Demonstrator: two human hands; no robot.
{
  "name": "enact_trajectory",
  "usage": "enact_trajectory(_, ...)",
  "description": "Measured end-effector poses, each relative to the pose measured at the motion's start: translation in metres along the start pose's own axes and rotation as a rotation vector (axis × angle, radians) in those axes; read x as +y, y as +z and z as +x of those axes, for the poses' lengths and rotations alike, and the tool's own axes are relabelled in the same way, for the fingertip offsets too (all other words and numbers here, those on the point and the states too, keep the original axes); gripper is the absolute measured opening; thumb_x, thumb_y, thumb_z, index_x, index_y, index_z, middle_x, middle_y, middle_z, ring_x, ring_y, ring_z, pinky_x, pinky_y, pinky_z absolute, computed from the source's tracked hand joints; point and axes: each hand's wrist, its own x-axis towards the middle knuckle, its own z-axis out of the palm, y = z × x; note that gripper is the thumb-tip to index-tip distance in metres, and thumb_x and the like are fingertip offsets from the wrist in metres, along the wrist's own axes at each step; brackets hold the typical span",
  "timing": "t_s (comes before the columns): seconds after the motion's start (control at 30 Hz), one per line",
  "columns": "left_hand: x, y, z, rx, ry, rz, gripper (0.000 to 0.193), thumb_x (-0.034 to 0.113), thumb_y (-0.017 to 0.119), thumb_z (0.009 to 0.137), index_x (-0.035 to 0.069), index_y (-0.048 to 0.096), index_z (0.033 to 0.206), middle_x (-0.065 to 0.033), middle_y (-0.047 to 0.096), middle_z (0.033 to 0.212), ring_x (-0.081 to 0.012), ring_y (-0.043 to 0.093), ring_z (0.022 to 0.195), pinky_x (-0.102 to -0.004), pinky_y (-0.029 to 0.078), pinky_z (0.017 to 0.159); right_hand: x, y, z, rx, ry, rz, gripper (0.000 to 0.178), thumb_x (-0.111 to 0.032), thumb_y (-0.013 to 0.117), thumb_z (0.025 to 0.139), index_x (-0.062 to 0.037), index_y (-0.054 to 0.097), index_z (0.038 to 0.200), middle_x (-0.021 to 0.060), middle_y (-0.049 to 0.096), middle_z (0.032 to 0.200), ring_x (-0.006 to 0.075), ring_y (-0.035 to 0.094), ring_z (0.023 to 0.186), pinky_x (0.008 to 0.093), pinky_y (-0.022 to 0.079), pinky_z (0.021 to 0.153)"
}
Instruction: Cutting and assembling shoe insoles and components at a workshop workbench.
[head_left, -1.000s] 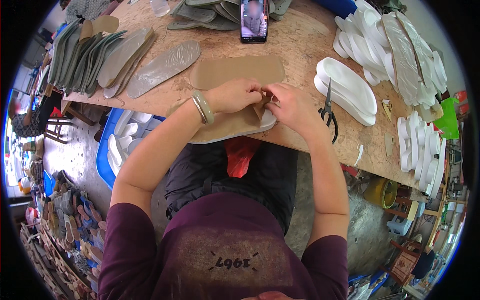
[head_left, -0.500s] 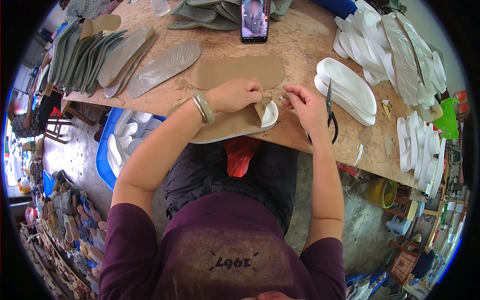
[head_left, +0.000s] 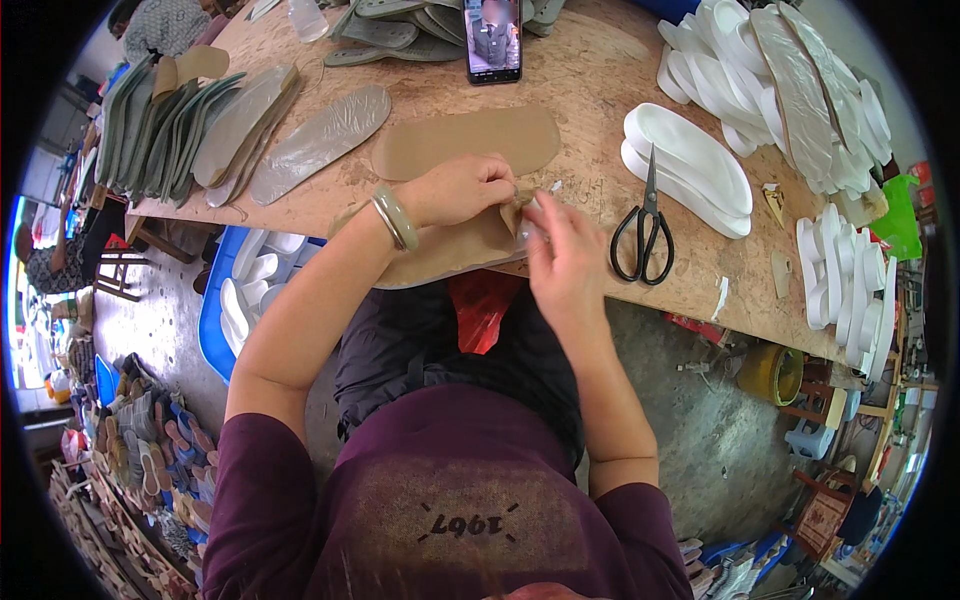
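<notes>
A white shoe sole lies at the table's front edge, largely covered by a tan insole sheet (head_left: 450,257). My left hand (head_left: 462,190), with a pale bangle at its wrist, pinches the sheet's lifted, folded right end. Up against that same end is my right hand (head_left: 566,250), its fingers bent together. A whitish bit shows at its fingertips, too blurred to name. To the right, black-handled scissors (head_left: 645,225) rest with their blades pointing away from me. Just beyond my left hand another tan insole sheet (head_left: 465,140) lies flat.
White soles (head_left: 690,165) lie beside the scissors, with more heaped behind and standing at right. A film-covered insole (head_left: 325,140) and a stack of grey-green insoles (head_left: 165,140) occupy the left. A phone (head_left: 493,40) stands at the back. Below the table edge sits a blue bin (head_left: 213,310) of white soles.
My right hand has moved left from beside the scissors to the sole's right end, and the scissors now show whole. My left hand still pinches the sheet. The view has shifted slightly.
</notes>
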Motion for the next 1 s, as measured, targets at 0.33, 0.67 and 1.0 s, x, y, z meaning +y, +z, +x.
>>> enact_trajectory(0.33, 0.006, 0.001, 0.000, 0.045, 0.035, -0.028, 0.026, 0.024, 0.054, 0.092, 0.001, 0.065, 0.093, -0.0124, 0.064, 0.100, -0.0274, 0.062, 0.092, -0.0360, 0.048, 0.087, -0.026, 0.013, -0.026, 0.026, -0.109, -0.029, 0.050, -0.016, 0.061, 0.094, 0.0018, 0.045, 0.139, 0.0107, 0.069, 0.119, 0.0316, 0.052, 0.126, 0.0492, 0.029, 0.107)
enact_trajectory(0.67, 0.010, 0.000, 0.000, 0.007, -0.033, -0.011, 0.022, 0.019, 0.055, 0.093, -0.002, 0.062, 0.095, -0.0066, 0.060, 0.101, -0.0176, 0.058, 0.091, -0.0299, 0.046, 0.087, 0.018, -0.006, -0.003, 0.113, 0.240, 0.292, 0.047, -0.001, 0.066, 0.086, -0.0047, 0.055, 0.132, 0.0118, 0.069, 0.106, 0.0261, 0.064, 0.100, 0.0366, 0.050, 0.088)
enact_trajectory(1.0, 0.006, 0.003, -0.003, 0.039, 0.003, 0.010, 0.020, 0.018, 0.057, 0.092, -0.002, 0.062, 0.094, -0.0075, 0.060, 0.097, -0.0180, 0.058, 0.085, -0.0308, 0.047, 0.082, 0.036, 0.013, 0.030, -0.081, 0.443, 0.442, 0.044, -0.003, 0.068, 0.085, -0.0023, 0.058, 0.128, 0.0108, 0.071, 0.093, 0.0186, 0.068, 0.080, 0.0314, 0.054, 0.073)
